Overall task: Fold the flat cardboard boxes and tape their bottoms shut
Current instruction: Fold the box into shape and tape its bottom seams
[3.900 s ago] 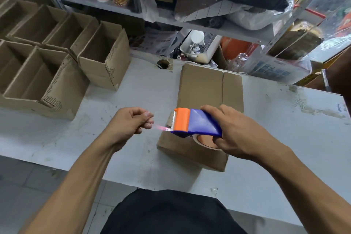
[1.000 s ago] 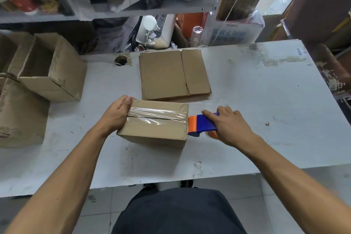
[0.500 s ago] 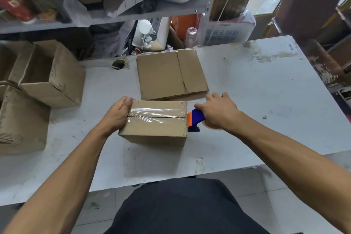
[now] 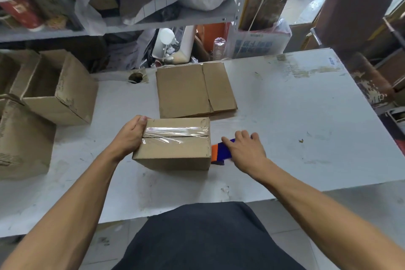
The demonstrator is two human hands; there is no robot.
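white table [image 4: 285,116], taped box [image 4: 175,147] between hands

brown box [image 4: 175,153], orange-and-blue tape dispenser [image 4: 220,151], grey-white table [image 4: 306,116].

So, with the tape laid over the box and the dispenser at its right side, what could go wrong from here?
1. The clear tape strip looks wrinkled over the seam of the folded brown cardboard box, so it may not bond fully.
2. The right hand holds the blue and orange tape dispenser low against the box's right side; a crooked cut could tear or lift the tape's end.
3. Only the left hand steadies the box; it might slide on the white table.
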